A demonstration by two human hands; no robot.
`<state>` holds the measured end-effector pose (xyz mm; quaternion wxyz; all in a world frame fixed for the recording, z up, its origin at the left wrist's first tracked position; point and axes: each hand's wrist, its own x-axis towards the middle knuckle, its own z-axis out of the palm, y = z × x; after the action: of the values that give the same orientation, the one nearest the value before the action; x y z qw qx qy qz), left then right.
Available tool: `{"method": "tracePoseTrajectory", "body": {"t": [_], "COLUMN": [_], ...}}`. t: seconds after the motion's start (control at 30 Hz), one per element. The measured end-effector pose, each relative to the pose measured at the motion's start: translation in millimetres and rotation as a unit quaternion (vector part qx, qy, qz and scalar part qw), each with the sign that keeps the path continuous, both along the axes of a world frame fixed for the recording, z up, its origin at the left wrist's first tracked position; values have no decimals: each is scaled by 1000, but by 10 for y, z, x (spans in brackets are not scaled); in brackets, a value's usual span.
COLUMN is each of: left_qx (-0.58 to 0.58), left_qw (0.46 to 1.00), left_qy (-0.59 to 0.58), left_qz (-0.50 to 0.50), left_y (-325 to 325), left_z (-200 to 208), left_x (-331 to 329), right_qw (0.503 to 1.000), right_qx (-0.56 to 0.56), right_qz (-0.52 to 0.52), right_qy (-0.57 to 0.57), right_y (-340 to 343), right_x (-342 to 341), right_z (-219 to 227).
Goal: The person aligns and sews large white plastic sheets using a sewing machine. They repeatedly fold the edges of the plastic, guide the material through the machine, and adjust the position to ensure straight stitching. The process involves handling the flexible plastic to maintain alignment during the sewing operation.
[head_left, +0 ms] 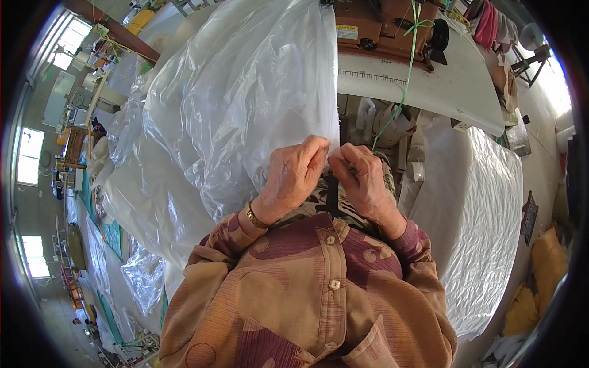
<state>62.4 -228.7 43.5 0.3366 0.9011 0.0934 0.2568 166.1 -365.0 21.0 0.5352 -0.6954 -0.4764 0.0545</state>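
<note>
A large white sheet (230,73) under clear, crinkled plastic film spreads to my left, its straight right edge running down to my fingers. My left hand (294,175) is closed in a pinch at the lower end of that edge, a gold watch on its wrist. Close beside it, my right hand (363,178) has thumb and fingers curled together near the same corner. What sits in the right fingertips is too small to make out. Both hands are just in front of my body, above patterned trousers.
A brown sewing machine (380,27) stands on a pale table (442,89) with a ruler strip along it. Green string (402,98) hangs from the machine. White sheeting (472,227) drapes at my right. Yellow cloth (534,288) lies further right.
</note>
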Motion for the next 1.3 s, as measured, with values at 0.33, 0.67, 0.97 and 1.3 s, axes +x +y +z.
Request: {"method": "tracePoseTrajectory", "body": {"t": [0.33, 0.67, 0.97, 1.3], "left_qx": [-55, 3, 60, 16], "left_qw": [998, 994, 993, 993], "left_qy": [-2, -50, -45, -40], "left_qz": [-19, 94, 88, 112], "left_y": [81, 265, 265, 339], "left_z": [70, 113, 334, -397], "left_x": [-20, -215, -251, -208], "right_qw": [985, 983, 902, 931], "right_qx": [25, 124, 191, 84], "right_qz": [41, -68, 387, 67], "right_qy": [-168, 120, -26, 350], "right_y": [117, 509, 1984, 1404], "right_x": [-59, 324, -95, 431], "right_z": [-80, -551, -779, -997]}}
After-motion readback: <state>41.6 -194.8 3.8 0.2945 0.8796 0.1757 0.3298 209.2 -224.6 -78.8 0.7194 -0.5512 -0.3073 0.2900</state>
